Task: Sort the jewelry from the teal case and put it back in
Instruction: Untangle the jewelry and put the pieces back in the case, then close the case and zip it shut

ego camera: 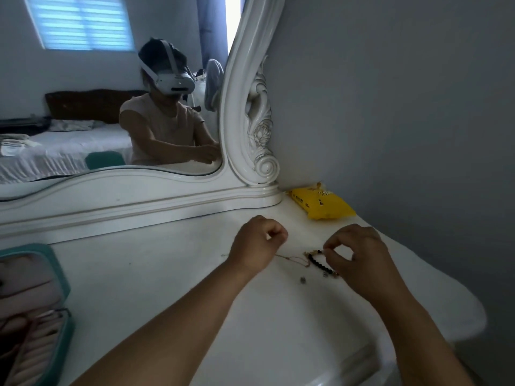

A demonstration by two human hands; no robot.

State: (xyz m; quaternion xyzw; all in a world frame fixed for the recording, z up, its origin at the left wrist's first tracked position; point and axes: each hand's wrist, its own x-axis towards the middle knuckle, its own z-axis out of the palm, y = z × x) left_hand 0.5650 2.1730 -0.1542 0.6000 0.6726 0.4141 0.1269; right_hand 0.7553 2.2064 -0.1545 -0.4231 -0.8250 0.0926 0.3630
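In the head view, the jewelry is seen lying out on the white tabletop (pixel 172 274), well apart from the open teal case (pixel 60 277) at the left edge. A black bead bracelet (pixel 320 263) is pinched by the right hand (pixel 359 257); a thin gold chain (pixel 289 257) runs under the curled left hand (pixel 257 243), whose grip cannot be told. Sorting is judged underway; nothing is yet returned.
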